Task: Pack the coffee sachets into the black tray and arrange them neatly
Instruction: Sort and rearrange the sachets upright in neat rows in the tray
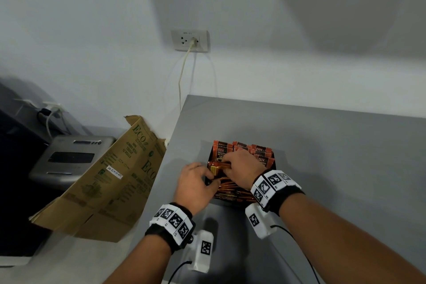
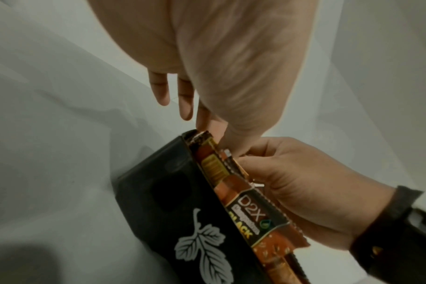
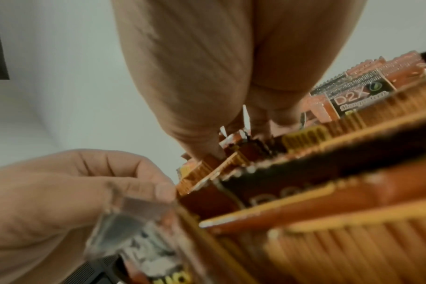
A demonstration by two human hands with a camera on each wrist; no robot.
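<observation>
A black tray [image 1: 209,157] with a white leaf print [image 2: 173,192] stands on the grey table [image 1: 334,145], filled with orange D2X coffee sachets [image 1: 260,152] standing on edge. My left hand [image 1: 196,182] is at the tray's left wall and pinches the ends of sachets [image 2: 253,215] between thumb and forefinger [image 2: 214,134]. My right hand [image 1: 239,166] reaches down from above, its fingers curled into the sachet row [image 3: 353,100] and gripping a few of them [image 3: 221,146]. Both hands hide the middle of the tray.
A flattened brown cardboard box [image 1: 110,180] leans against the table's left edge. Beyond it, lower down, sits a grey machine [image 1: 69,159]. A wall socket with a plugged-in cable [image 1: 190,40] is behind the table. Bare grey tabletop lies right of the tray.
</observation>
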